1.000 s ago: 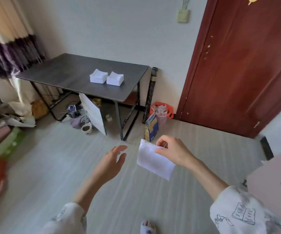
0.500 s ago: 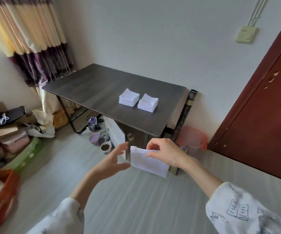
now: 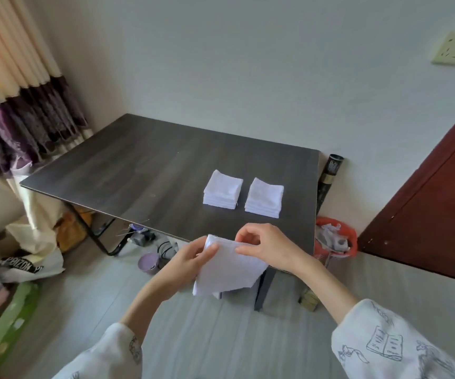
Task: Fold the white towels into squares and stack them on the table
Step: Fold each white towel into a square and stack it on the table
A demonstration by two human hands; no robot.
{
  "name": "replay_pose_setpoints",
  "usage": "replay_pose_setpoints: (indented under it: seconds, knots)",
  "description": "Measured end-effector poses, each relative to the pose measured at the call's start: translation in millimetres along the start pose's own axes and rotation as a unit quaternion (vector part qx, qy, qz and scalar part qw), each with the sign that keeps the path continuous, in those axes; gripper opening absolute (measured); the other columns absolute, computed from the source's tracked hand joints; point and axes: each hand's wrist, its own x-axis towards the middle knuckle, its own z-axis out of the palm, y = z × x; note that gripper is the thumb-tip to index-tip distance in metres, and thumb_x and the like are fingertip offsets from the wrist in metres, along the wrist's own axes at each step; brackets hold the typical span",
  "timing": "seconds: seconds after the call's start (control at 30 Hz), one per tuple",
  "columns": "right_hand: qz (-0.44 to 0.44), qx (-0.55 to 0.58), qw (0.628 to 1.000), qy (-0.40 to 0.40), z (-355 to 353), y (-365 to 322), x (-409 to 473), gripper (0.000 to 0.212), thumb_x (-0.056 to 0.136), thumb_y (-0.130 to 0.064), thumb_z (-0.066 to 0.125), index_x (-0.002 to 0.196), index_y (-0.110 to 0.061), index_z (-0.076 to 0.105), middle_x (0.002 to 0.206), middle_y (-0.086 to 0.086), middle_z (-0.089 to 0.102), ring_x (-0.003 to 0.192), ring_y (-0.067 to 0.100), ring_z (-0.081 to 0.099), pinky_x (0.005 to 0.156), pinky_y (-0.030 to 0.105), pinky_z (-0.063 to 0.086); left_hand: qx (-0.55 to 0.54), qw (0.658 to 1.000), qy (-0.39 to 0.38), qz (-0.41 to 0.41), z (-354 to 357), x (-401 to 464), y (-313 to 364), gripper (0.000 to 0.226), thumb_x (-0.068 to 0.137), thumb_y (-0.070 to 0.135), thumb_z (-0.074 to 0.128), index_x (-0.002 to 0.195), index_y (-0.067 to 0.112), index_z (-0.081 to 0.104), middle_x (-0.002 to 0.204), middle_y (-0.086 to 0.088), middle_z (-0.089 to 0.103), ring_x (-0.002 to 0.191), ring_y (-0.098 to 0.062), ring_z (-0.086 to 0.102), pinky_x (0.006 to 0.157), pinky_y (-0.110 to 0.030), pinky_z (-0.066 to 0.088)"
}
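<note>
A white towel (image 3: 229,272) hangs in the air just in front of the dark table's (image 3: 144,170) near edge. My left hand (image 3: 188,262) pinches its upper left corner with thumb and fingers. My right hand (image 3: 267,247) pinches the top edge further right. The towel's lower part droops loose below both hands. On the table's right half stand two stacks of folded white squares, the left stack (image 3: 222,192) and the right stack (image 3: 264,197), side by side a little beyond my hands.
A red basket (image 3: 335,239) with rubbish and a dark tube (image 3: 329,179) stand right of the table by the brown door (image 3: 439,203). Cups and clutter (image 3: 150,262) lie under the table. Bags and a curtain (image 3: 16,110) fill the left side.
I have come closer to the table, which now fills the middle of the view. My left hand, open and apart a second ago, now pinches the towel's left corner.
</note>
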Motion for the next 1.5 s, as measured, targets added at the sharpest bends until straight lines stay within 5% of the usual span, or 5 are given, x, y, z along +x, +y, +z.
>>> replay_pose_setpoints:
  seconds: [0.27,0.53,0.73,1.27,1.5]
  knots:
    - [0.108,0.152,0.98,0.076,-8,13,102,0.009,0.084,-0.027,0.067,0.091,-0.022,0.066,0.094,-0.007,0.068,0.09,0.006,0.063,0.081,0.023,0.048,-0.036,0.997,-0.065,-0.014,-69,112,-3,0.042,0.093,0.048,0.04,0.102,0.01,0.056,0.087,0.002,0.059,0.081,-0.009,0.056,0.071,-0.02,0.046]
    - [0.261,0.551,0.792,0.021,-12,84,201,0.06,0.082,-0.053,0.053,0.125,-0.012,0.055,0.115,0.009,0.065,0.105,0.025,0.063,0.084,0.036,0.052,-0.128,0.985,-0.07,-0.092,-107,235,-23,0.039,0.094,0.049,0.035,0.111,0.018,0.051,0.108,-0.009,0.061,0.098,-0.024,0.063,0.084,-0.042,0.054]
    - [0.286,0.473,0.827,0.1,-29,104,278,0.02,0.094,-0.036,0.051,0.107,-0.021,0.056,0.107,0.0,0.063,0.1,0.018,0.061,0.083,0.035,0.052,-0.099,0.984,-0.022,-0.146,-132,327,-43,0.039,0.096,0.047,0.034,0.107,0.016,0.053,0.099,-0.003,0.064,0.088,-0.017,0.063,0.077,-0.037,0.053]
    - [0.413,0.177,0.874,0.185,-22,172,380,0.017,0.097,-0.028,0.045,0.101,-0.014,0.054,0.102,0.005,0.06,0.097,0.022,0.059,0.088,0.043,0.054,0.17,0.952,-0.063,-0.247,-155,443,-96,0.035,0.097,0.044,0.029,0.076,0.019,0.041,0.081,-0.006,0.052,0.078,-0.027,0.061,0.063,-0.042,0.058]
    - [0.412,0.09,0.885,0.197,-19,180,389,0.026,0.097,-0.031,0.044,0.105,-0.009,0.056,0.094,0.002,0.056,0.085,0.014,0.054,0.078,0.03,0.051,0.22,0.946,-0.055,-0.231,-153,453,-108,0.035,0.098,0.042,0.025,0.107,0.015,0.045,0.094,-0.011,0.058,0.086,-0.03,0.06,0.072,-0.047,0.057]
